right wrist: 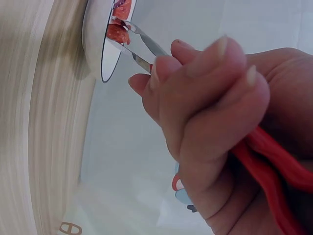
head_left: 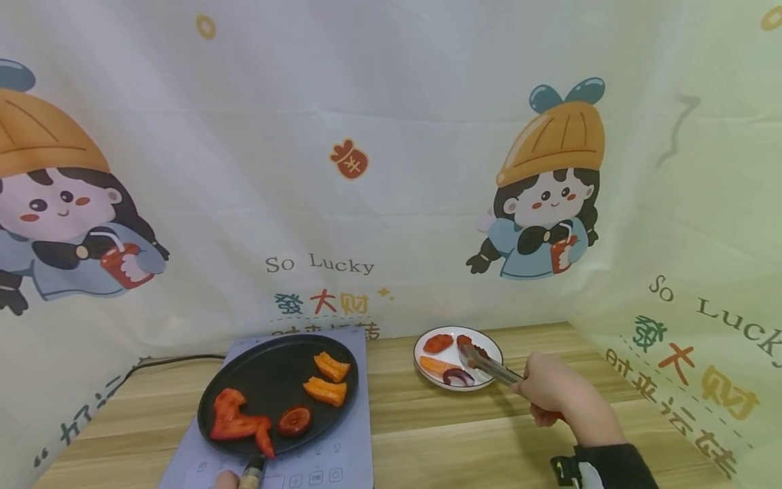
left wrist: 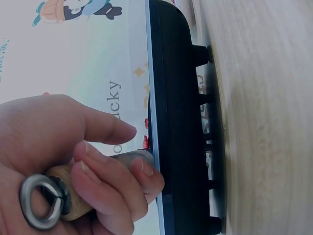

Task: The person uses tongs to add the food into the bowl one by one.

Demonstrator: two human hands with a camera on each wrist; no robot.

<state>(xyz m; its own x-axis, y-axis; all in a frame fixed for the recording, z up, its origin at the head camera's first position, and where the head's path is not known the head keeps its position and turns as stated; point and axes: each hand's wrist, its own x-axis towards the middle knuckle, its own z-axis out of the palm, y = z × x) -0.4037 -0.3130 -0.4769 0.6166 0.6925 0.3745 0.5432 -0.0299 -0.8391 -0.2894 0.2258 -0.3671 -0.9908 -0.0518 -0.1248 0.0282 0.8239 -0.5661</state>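
Observation:
My left hand [left wrist: 105, 171] curls its fingers round the wooden handle [left wrist: 76, 196] of a black frying pan [head_left: 269, 370]; a metal ring sits at the handle's end. A red chicken wing [head_left: 235, 415], a round reddish slice [head_left: 295, 421] and two ridged orange pieces [head_left: 325, 392] lie in the pan. On the right, my right hand [head_left: 552, 390] grips metal tongs [head_left: 497, 370] with red handles [right wrist: 274, 181]. The tong tips are over a white plate [head_left: 448, 355], at a reddish-brown food piece [head_left: 481, 352]. Beside it lie a red oval piece [head_left: 438, 343], an orange piece [head_left: 435, 367] and a dark purple curled piece [head_left: 458, 377].
Under the pan is a flat induction cooker [head_left: 360, 448] with touch keys along its front. Its black cable [head_left: 177, 362] runs off to the left. A wood-grain table [head_left: 415, 435] carries everything, and a printed cloth [head_left: 415, 204] hangs behind and at the sides.

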